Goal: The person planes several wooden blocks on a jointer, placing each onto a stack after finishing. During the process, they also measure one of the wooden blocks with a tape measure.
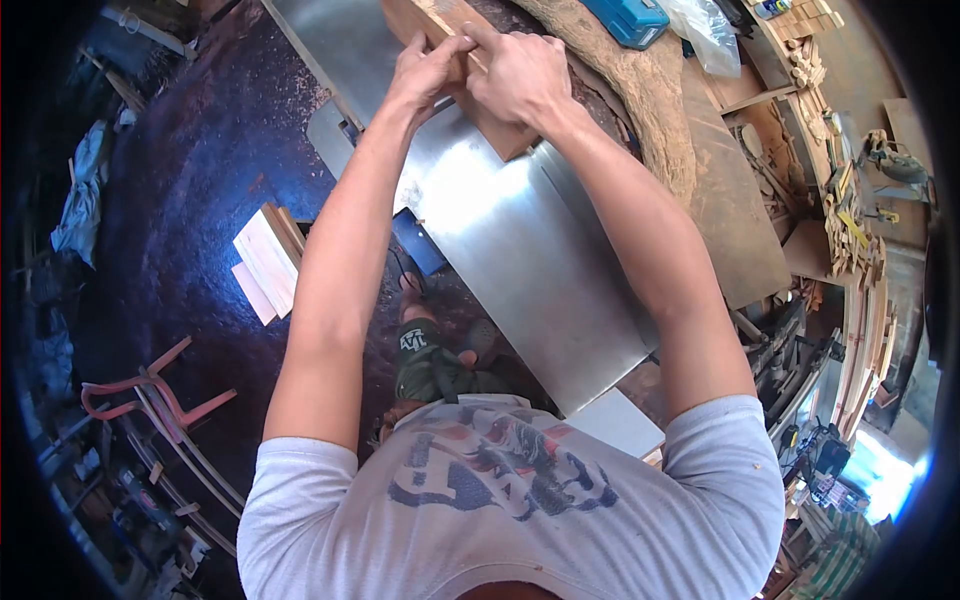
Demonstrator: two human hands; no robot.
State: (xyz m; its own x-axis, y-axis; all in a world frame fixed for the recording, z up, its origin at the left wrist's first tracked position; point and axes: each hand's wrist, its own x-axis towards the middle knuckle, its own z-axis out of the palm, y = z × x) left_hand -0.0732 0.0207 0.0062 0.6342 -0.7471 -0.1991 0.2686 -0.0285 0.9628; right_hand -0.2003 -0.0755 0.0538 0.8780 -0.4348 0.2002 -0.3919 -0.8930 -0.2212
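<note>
Both my arms reach forward over a long flat metal machine bed (545, 290). A reddish-brown wooden board (507, 137) lies on that bed, its far end cut off by the top edge of the view. My left hand (430, 78) grips the board's left side with fingers bent around it. On the right side, my right hand (522, 80) is closed over the board, thumb near the other hand's. The undersides of my fingers are hidden.
Right of the bed lies a rough-edged wood slab (655, 130), with a teal case (628, 20) and a clear plastic bag (703, 35) behind. Stacked boards (268, 262) stand at the left, near a reddish chair-like frame (165, 390). Wood offcuts (850, 225) crowd the far right.
</note>
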